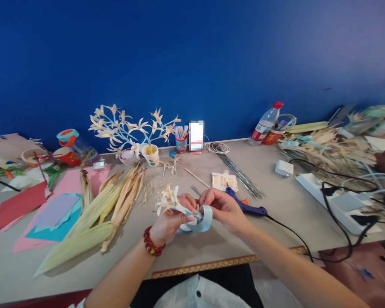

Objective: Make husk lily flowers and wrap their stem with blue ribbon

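Above the table's near middle, my left hand [169, 223] is closed round the stem of a spray of cream husk flowers [167, 199], whose petals stick out to the left. A red bead bracelet is on that wrist. My right hand [225, 209] pinches a light blue ribbon-like tape [207, 219] close to the left fingertips. The tape hangs in a loop between and below the hands. Fingers partly hide where it meets the stem. Just behind my right hand lies a blue glue gun [248, 208] with its cord running right.
Corn husks [93, 218] and coloured paper [56, 209] cover the left side. Finished flower branches stand in a paper cup [150, 156] at the back, near a phone [196, 136]. Wires [242, 176] lie behind the glue gun. A power strip [327, 203] with tangled cables and a bottle [265, 124] are right.
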Demonstrator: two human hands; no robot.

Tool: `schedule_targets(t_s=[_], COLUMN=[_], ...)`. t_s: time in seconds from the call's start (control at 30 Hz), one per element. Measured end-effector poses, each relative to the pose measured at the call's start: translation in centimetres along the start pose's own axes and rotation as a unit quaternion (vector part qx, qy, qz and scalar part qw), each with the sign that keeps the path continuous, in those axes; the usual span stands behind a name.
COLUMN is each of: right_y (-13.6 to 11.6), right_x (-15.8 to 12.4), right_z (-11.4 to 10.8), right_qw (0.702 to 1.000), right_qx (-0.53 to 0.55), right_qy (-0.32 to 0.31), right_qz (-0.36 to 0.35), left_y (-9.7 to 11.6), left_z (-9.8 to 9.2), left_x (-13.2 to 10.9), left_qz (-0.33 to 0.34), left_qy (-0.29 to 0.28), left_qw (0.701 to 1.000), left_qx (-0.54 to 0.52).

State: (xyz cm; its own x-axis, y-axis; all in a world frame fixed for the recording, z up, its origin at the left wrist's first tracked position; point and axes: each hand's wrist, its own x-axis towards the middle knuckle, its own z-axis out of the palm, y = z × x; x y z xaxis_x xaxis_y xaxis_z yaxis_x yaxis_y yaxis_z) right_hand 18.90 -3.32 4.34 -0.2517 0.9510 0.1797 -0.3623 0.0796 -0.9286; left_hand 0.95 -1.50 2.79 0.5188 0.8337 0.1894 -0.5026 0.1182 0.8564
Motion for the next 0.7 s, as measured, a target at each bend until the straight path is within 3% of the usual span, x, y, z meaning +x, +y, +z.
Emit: schedule_targets(t_s=[0.17, 0.43, 0.7], right_y=[0.6, 1.3, 1.7], right_x=[-0.2, -0.4, -0.1], right_z=[0.3, 1.1, 1.0], right_qw=[0.998, 0.979, 0.959], right_qx=[0.053, 0.113, 0.19], right_qy=[0.01, 0.037, -0.02], right_qz=[0.045, 0.165, 0.21], left_y=[0.0, -0.4, -1.4], left_z=[0.0, -0.8, -1.7], left_x=[0.0, -0.2, -0.2], left_qz=[-0.01, -0.012, 0.057], left_qy=[-0.021, 0.002, -0.011], left_qw=[1.0, 1.0, 0.996], left_qx=[0.002, 0.015, 0.061])
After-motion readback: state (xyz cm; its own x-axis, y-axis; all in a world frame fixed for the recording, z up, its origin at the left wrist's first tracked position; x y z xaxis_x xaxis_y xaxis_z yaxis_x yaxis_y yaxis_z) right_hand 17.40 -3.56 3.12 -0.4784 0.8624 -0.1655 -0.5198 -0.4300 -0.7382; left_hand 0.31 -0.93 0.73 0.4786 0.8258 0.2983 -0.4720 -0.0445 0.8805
